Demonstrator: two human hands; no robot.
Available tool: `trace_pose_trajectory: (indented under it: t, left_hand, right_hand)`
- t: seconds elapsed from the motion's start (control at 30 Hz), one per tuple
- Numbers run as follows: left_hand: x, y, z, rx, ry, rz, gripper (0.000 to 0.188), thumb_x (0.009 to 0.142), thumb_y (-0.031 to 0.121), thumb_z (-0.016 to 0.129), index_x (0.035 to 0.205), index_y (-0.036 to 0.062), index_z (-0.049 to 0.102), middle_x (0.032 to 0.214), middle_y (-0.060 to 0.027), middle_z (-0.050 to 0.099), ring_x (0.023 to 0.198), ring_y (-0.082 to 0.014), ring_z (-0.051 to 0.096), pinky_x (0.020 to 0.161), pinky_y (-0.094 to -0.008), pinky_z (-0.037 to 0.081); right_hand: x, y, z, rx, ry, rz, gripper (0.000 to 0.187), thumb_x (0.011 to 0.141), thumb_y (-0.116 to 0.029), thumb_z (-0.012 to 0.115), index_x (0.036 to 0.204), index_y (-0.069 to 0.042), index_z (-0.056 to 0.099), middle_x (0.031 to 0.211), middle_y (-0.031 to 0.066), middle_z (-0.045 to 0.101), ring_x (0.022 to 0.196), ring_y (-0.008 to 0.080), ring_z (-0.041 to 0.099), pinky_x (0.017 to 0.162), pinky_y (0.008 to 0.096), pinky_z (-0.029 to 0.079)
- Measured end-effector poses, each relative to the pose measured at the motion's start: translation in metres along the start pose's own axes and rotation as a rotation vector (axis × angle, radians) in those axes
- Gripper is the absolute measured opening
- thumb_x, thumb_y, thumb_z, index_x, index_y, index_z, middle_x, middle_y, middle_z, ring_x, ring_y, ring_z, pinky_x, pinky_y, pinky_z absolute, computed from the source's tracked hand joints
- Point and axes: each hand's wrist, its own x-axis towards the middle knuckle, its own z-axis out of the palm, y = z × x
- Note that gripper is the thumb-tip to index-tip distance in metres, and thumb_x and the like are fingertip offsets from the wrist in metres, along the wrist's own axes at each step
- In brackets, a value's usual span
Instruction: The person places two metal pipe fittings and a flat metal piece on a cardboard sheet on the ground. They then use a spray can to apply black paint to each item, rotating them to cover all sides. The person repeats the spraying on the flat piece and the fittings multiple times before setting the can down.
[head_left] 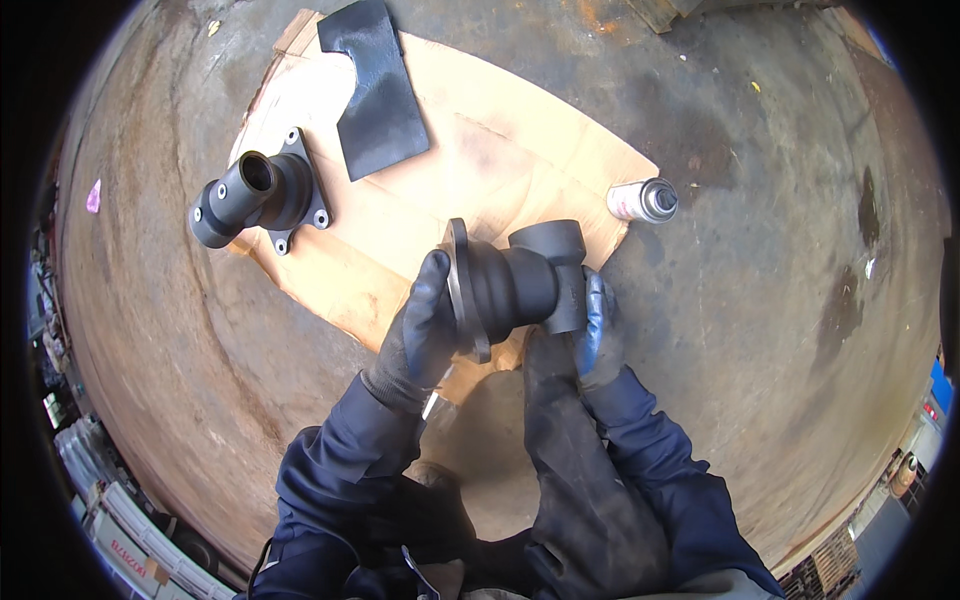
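Stained concrete floor point(760, 400) fills most of my head view, curving away into a black rim that cuts off the clutter at lower left and right. On it lies a sheet of cardboard point(480, 165), its near end hidden from me behind the arms and the work. A dark notched sheet point(385, 110) rests on that, its top reaching the picture's upper edge. Nearer the wearer, the black pipe fitting point(520, 285) is held over the cardboard's near edge, its long axis running nearly straight across my view: flange facing left, branched end to the right, one wide stub toward the far side. I can't see into its openings. At the cardboard's left edge sits a second black fitting point(285, 190), flange to the right, one dark mouth showing. Both gloved hands clamp the first fitting between them: the left hand point(412, 340) on the flange, the right hand point(602, 330) against the branched end, most fingers out of sight. By the cardboard's right edge, a pale can point(630, 202) shows its dark top; whether it stands or lies, I can't tell.
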Motion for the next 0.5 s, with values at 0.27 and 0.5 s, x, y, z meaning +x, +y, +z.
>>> trace_pose_trajectory:
  t: [0.27, 0.5]
  left_hand:
    - [0.014, 0.023, -0.043, 0.473, 0.129, 0.221, 0.070, 0.118, 0.056, 0.030, 0.115, -0.0004, 0.072, 0.097, -0.0086, 0.076, 0.086, -0.0162, 0.070, 0.082, -0.0315, 0.056]
    - [0.030, 0.022, -0.071, 0.726, -0.011, 0.219, 0.066, 0.118, 0.055, 0.037, 0.098, 0.0030, 0.073, 0.080, -0.0032, 0.068, 0.071, -0.0138, 0.058, 0.069, -0.0293, 0.046]
  right_hand:
    - [0.024, 0.008, 0.044, 0.573, 0.046, 0.273, 0.058, 0.119, -0.037, 0.047, 0.166, -0.006, 0.037, 0.156, 0.0166, 0.051, 0.141, 0.0257, 0.053, 0.119, 0.0370, 0.044]
    - [0.033, 0.024, -0.015, 0.381, 0.417, 0.200, 0.089, 0.101, -0.012, 0.078, 0.172, -0.008, 0.024, 0.160, 0.0217, 0.047, 0.145, 0.0284, 0.051, 0.119, 0.0397, 0.046]
